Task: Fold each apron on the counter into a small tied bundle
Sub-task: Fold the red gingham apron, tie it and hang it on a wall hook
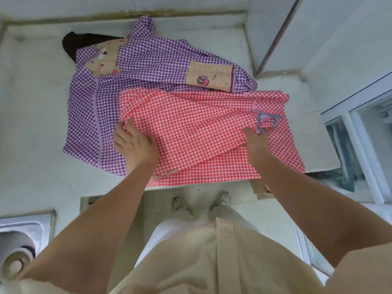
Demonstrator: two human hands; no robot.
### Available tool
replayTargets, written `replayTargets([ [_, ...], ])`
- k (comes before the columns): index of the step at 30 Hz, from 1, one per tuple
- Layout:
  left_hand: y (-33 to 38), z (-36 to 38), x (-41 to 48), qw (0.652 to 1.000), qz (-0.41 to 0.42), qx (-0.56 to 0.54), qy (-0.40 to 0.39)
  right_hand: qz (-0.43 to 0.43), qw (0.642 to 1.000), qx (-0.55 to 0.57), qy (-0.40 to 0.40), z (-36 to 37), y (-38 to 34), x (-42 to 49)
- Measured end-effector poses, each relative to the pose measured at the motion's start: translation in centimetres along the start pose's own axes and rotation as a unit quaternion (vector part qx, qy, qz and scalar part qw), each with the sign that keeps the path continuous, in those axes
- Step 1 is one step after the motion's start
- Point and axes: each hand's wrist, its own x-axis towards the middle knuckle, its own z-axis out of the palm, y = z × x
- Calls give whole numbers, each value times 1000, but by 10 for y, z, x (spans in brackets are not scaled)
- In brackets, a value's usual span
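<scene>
Folding in hand: the red checked apron [201, 132], the nearer of the two, lies partly doubled over at the front edge of the counter [31, 124], with its far left part overlapping the purple one.
Left hand [135, 145]: back up at the red apron's left edge, fingers curled into the cloth there and gripping it.
Right hand [255, 141]: reaches in from the right and holds a raised fold of the red cloth just beside the striped trim [266, 122]. Its fingertips are tucked under the fold, so how tight the grip is cannot be told.
Red apron so far: one broad fold seems made, and the cloth is wide and loose. No tie is drawn round it and no bundle has taken shape.
Purple checked apron [148, 60]: spread out behind and to the left, bear patch [106, 58] and dotted pocket [210, 77] face up. It looks rumpled rather than folded, and untouched by either hand.
Done: no finished bundle shows anywhere on the counter.
Left to do: by the look of it, nearly everything. The red apron needs narrowing, further folds and tying off, then the same in full for the purple one.
Progress judged: early, within the first apron.
Nearby: a steel sink [23, 225] at the lower left, well apart from both aprons.
</scene>
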Motion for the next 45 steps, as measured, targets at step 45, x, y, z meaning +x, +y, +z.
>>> replayTargets([
  [45,52,46,-51,886,291,170,-318,-358,813,-454,67,-99,45,17],
])
